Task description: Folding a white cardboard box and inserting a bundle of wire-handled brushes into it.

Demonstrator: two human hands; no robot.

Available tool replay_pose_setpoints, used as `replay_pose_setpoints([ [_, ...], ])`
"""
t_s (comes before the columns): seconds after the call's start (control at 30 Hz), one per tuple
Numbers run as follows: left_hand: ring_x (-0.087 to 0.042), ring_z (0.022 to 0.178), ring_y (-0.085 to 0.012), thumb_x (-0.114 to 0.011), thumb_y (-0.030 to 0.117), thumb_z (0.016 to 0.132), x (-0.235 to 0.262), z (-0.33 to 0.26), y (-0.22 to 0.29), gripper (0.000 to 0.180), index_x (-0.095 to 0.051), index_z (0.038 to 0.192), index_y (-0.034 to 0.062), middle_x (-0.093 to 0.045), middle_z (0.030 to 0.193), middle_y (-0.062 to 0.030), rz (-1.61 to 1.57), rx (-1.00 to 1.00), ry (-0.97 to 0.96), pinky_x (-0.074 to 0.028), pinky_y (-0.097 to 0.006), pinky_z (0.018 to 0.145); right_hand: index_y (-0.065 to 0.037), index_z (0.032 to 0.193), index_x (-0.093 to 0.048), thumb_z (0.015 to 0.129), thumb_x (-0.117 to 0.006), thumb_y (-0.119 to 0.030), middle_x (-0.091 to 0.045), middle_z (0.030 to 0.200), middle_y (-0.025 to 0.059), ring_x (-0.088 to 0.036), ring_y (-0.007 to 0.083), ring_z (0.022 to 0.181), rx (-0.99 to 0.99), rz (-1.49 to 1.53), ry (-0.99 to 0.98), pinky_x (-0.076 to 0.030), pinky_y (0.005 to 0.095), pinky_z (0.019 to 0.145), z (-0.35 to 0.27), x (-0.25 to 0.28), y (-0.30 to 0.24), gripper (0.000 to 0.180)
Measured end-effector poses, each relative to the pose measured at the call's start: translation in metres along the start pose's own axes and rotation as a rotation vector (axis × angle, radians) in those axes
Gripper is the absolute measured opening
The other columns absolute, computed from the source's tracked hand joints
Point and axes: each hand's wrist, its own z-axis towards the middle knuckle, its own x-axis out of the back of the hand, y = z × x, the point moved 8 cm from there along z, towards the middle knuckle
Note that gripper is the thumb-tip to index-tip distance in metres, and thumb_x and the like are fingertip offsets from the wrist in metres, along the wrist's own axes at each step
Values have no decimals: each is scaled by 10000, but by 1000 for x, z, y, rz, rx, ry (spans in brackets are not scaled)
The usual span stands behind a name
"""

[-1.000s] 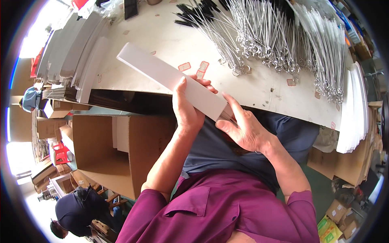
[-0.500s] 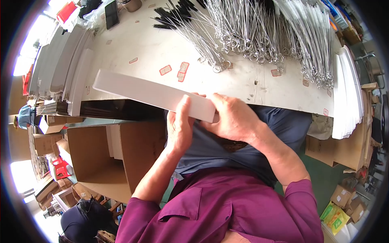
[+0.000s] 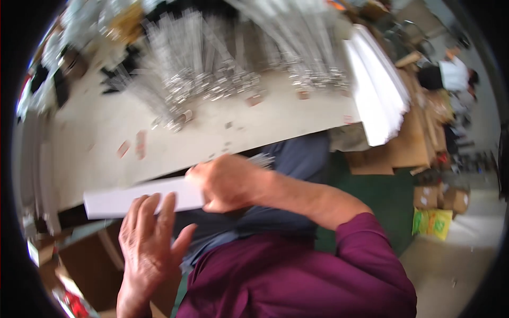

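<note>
A long, narrow white box (image 3: 114,202) lies slantwise over my lap by the table's front edge. My right hand (image 3: 230,183) is closed at its right end, gripping it. Just beside that wrist, a few thin silvery strips (image 3: 262,160) show; I cannot make out whether the hand holds them. My left hand (image 3: 151,244) is open, fingers spread, in front of the box's near side. Its fingertips overlap the box in the picture, and whether they touch it cannot be told.
Bundles of wire-handled brushes (image 3: 212,79) with looped ends cover the table's (image 3: 79,164) far side. White folded cardboard sheets (image 3: 376,87) stand at its right end, others at the left. A cardboard carton (image 3: 87,265) is at lower left. Another person (image 3: 453,77) is far right.
My view has swung right, so the table appears shifted left and tilted. My left hand has come off the box and opened; my right hand stays at the box's right end.
</note>
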Motion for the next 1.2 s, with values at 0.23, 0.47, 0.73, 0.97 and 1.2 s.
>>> replay_pose_setpoints([
  [0.23,-671,970,-396,-838,128,661,-74,14,-39,573,-608,1166,-17,-666,1017,-208,-219,69,-264,-543,-498,861,28,1055,-627,777,-788,-318,-682,890,149,-726,282,810,49,-242,-175,-586,378,719,-6,-16,-16,472],
  [0.47,-671,733,-426,-892,247,660,-87,15,-35,436,-587,883,28,-660,792,-184,-322,135,-63,-540,-498,650,46,1222,-591,745,-857,-439,-674,946,137,-723,291,878,88,-243,-64,-584,399,751,-7,-2,-14,730],
  [0.73,-668,781,-452,-902,169,627,-85,6,-47,506,-563,977,35,-662,836,-208,-344,229,8,-545,-490,679,29,959,-659,888,-712,-552,-666,924,152,-668,319,881,26,-366,249,-511,429,893,-19,63,0,588],
  [0.97,-677,796,-439,-913,178,605,-98,7,-38,553,-575,1021,42,-674,869,-191,-329,182,20,-559,-487,696,-17,786,-618,991,-648,-354,-642,731,155,-684,349,688,-130,-176,418,-558,451,645,-24,44,17,395],
  [1.2,-695,847,-407,-876,279,726,-97,21,-33,562,-601,1145,26,-701,956,-180,-279,177,-14,-563,-504,733,-34,958,-664,985,-681,-224,-686,821,142,-698,263,738,-291,301,493,-554,388,684,-28,47,30,193],
])
